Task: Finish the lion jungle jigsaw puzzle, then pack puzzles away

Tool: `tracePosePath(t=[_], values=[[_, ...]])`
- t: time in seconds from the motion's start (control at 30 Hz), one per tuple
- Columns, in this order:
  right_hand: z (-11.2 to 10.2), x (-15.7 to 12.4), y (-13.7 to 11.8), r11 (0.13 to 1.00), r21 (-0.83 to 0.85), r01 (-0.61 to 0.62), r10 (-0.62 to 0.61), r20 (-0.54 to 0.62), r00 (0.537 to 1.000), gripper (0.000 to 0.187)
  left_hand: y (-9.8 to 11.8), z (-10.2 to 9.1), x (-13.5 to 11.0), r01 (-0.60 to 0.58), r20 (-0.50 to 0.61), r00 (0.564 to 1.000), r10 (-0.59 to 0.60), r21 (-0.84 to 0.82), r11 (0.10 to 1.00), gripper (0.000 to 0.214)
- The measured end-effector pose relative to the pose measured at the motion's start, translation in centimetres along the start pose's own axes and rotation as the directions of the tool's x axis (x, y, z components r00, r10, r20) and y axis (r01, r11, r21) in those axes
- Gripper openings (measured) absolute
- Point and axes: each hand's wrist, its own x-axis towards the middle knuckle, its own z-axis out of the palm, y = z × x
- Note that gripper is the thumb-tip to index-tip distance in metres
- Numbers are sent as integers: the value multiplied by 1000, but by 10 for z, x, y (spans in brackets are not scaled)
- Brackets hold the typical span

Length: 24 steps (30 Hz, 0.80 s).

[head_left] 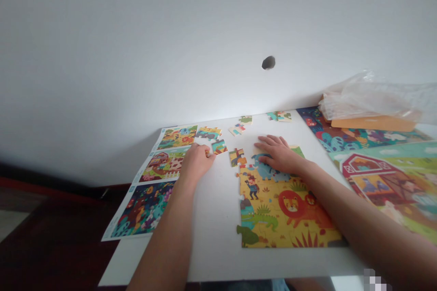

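My left hand (195,163) sits on the white table (213,236) with its fingertips curled, and a small jigsaw piece (207,152) shows pinched between them. Just right of it lies a loose piece (219,147). My right hand (278,153) rests flat with its fingers apart on the top edge of an assembled jungle jigsaw (285,211), partly covering a blue elephant. A lion and a crocodile show lower on the puzzle. Several more loose pieces (208,132) lie scattered along the far side, and another (236,156) sits close to the puzzle's top left corner.
A sheet (150,182) printed with three scenes lies at the table's left side. Large farm and jungle pictures (385,177) overlap the right side, beneath a plastic bag (372,100) and an orange card (373,123). A white wall rises behind.
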Motion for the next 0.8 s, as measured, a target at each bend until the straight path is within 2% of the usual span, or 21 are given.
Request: tracePosePath(t=[0.2, 0.33, 0.43, 0.63, 0.8], values=[[1, 0, 2, 1000, -5, -1, 1, 2, 1000, 53, 5, -7, -3, -101, 39, 994, 102, -23, 995, 16], [2, 0, 2, 1000, -7, 1, -1, -1, 1000, 54, 5, -6, -2, -97, 28, 995, 98, -56, 994, 17], [2, 0, 1, 1000, -5, -2, 2, -2, 1000, 53, 3, -6, -1, -48, 21, 999, 49, -45, 998, 18], [2, 0, 1, 1000, -9, -3, 4, 8, 1000, 53, -6, -12, -1, 139, 36, 989, -141, 49, 989, 23], [1, 1, 1, 1000, -10, -7, 7, 9, 1000, 53, -9, -15, -2, 178, 88, 979, -182, 53, 983, 19]])
